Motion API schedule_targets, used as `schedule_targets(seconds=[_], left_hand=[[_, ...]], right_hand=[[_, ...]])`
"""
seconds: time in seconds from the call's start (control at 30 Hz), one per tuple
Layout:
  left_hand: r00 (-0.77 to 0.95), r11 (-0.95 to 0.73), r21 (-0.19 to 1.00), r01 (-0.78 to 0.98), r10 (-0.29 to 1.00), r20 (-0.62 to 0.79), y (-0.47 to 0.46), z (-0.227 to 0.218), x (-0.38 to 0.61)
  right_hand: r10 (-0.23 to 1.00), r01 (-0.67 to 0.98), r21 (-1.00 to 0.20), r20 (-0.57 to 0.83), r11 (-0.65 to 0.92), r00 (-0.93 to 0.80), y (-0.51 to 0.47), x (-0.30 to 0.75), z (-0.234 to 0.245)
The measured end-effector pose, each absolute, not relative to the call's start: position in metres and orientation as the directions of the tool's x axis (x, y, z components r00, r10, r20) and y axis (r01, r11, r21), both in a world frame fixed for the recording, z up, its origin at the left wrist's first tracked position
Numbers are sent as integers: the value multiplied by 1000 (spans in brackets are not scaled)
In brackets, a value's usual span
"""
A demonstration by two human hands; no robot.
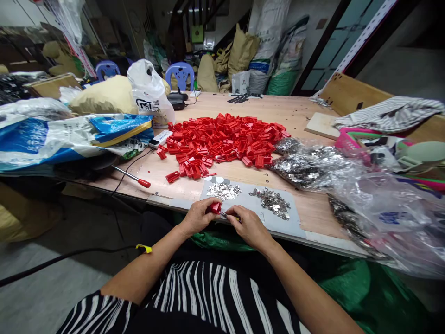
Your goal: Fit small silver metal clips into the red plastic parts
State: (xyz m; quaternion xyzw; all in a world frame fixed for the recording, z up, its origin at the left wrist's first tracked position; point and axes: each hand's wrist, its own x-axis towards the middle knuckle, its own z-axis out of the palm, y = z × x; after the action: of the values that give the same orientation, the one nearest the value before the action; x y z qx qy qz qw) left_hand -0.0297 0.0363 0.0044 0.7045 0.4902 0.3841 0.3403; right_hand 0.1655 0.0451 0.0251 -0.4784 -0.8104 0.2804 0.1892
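Observation:
My left hand point(200, 217) is closed around a small red plastic housing point(216, 208) at the table's front edge. Between the fingers of my right hand point(249, 224) is a slim metal-tipped tool point(223, 213), its shaft pointing at the open end of the housing. The fingers cover most of the tool, so its exact kind is unclear. Just beyond my hands, a pile of shiny small metal pieces point(224, 190) and a darker pile of metal pieces point(274, 202) lie on a grey sheet point(243, 186). Farther back spreads a large heap of red plastic housings point(225, 139).
A red-handled screwdriver point(134, 177) and a black cable point(130, 163) lie to the left. Blue-and-white sacks point(62, 139) and a white plastic bag point(151, 90) stand behind them. Clear bags of metal pieces point(313, 164) and a pink basket point(347, 140) crowd the right side.

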Motion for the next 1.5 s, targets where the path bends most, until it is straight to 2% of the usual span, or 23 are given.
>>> schedule_targets(seconds=[1.07, 1.4, 1.5], left_hand=[[254, -268, 874, 405, 951, 174, 39, 5, -31], [253, -275, 876, 397, 950, 183, 40, 2, -33], [262, -288, 868, 404, 946, 191, 40, 2, -33]], right_hand=[[890, 709, -602, 6, 367, -456, 43, 165, 22], [899, 754, -536, 25, 381, -437, 43, 153, 21], [893, 727, -565, 38, 389, -448, 44, 154, 22]])
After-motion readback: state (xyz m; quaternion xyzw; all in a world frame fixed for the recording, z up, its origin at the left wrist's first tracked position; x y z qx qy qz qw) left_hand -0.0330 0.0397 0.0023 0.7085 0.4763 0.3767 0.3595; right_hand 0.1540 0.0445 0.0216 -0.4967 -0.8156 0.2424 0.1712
